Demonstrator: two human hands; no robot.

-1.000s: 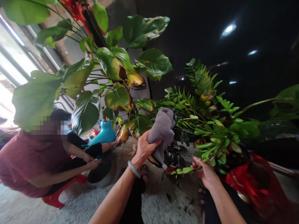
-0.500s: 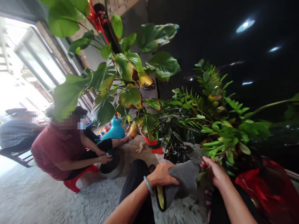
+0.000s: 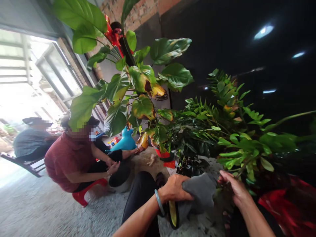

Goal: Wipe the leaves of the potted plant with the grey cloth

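Observation:
My left hand (image 3: 174,190) is closed on a grey cloth (image 3: 201,194) with a yellow and black edge, held low in front of me. My right hand (image 3: 234,189) is closed around the lower part of a green stem of the small-leaved plant (image 3: 237,141), just right of the cloth. Cloth and right hand nearly touch. A pale bracelet sits on my left wrist.
A tall plant with big green and yellowing leaves (image 3: 138,98) stands behind. A person in a dark red top (image 3: 66,158) crouches at left on a red stool, hands at a dark pot (image 3: 120,174). A blue toy (image 3: 125,141), a red wrapped pot (image 3: 291,210) at right, another person far left.
My left hand has brought the cloth down from among the leaves to low in front of me. My right hand stayed on the stem. The view has turned slightly left.

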